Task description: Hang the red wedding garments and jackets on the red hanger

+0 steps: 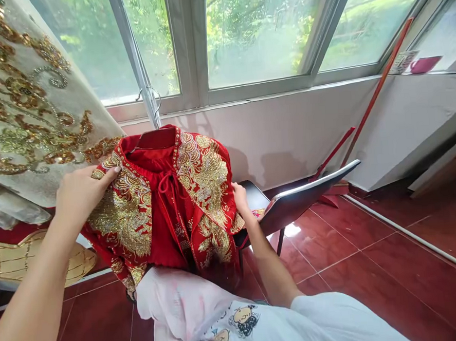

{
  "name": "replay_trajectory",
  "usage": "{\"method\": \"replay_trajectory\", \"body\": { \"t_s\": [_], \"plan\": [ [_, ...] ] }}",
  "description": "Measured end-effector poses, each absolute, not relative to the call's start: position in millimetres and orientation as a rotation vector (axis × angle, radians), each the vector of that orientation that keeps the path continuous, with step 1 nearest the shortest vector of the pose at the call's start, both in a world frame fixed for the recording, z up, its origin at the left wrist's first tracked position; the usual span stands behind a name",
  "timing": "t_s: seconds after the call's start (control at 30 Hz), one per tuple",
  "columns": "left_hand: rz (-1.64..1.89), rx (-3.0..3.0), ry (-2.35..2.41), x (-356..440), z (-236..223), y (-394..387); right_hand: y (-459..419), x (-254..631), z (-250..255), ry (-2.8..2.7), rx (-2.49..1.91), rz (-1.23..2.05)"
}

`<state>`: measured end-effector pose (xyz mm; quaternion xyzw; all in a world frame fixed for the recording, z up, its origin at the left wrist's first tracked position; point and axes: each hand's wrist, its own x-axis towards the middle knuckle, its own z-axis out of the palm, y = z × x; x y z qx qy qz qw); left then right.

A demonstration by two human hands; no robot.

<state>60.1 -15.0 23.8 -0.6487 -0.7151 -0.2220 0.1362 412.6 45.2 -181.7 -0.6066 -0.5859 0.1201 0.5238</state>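
A red jacket [207, 177] with gold and silver embroidery hangs upright in front of me, its collar around the top of a hanger. Beneath its open front shows a red gathered garment [165, 220] with a tied bow at the neck. My left hand [83, 188] grips the jacket's shoulder on the left side, thumb on the embroidery and fingers behind the cloth. On the other side, my right hand [240, 195] is closed on the edge of the jacket's sleeve; its fingertips are partly hidden. A metal hook [154, 100] shows above the collar by the window.
A black chair [291, 200] stands just right of the jacket. At left hangs a sequined curtain [34, 100], with a cream quilted piece [21, 260] below. A red pole [381, 86] leans by the windows. Red tiles [357, 265] cover the floor.
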Motion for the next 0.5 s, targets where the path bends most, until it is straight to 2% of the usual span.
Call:
{"method": "replay_trajectory", "body": {
  "t_s": [0.3,0.5],
  "plan": [
    [-0.675,-1.84,-2.087,68,20,-21,63,422,-161,-1.16,-1.414,0.222],
    [-0.673,-1.839,-2.162,78,28,-27,65,394,-154,-1.152,-1.457,0.404]
  ]
}}
